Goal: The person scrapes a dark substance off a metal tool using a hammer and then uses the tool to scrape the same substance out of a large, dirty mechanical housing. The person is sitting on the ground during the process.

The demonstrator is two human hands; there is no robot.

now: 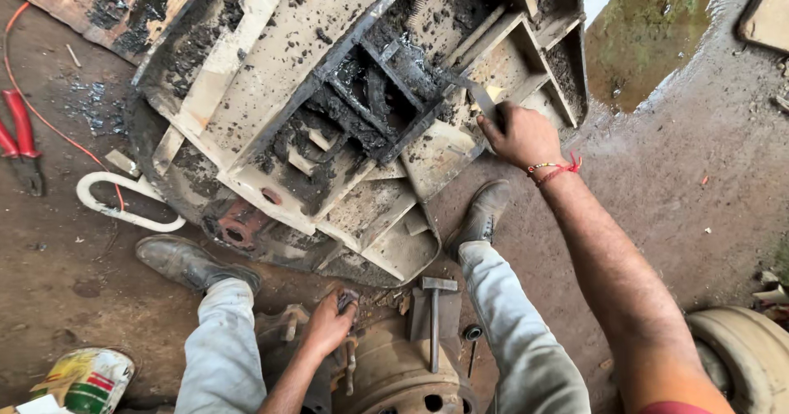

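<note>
**A big dirty metal frame on the floor**

The biggest thing is a wide metal frame (pixel 329 110). It lies flat on the muddy floor (pixel 682 175) and is covered with black dirt. Its open slots hold dark, burnt bits.

The person's legs stick out toward it, one shoe on each side of its near corner. A rusty round machine part (pixel 394 373) sits between the knees, and a hammer (pixel 434 315) rests on top of it.

The right hand (pixel 522 134) reaches out to the far side of the frame. It is closed around a flat metal blade (pixel 472 93). The blade's long side runs from the hand up and to the left, and its tip points into the dark slots.

The left hand (pixel 329 325) is down low, curled on a small metal piece (pixel 347 300) on the round part.

Red pliers (pixel 20 138) lie far off to the left, next to a thin red wire. A puddle (pixel 641 36) sits beyond the frame.

I think the blade could slip on the greasy dirt. Then the hand might hit a sharp metal edge. The hammer could also roll off onto a leg if the round part gets bumped.
</note>
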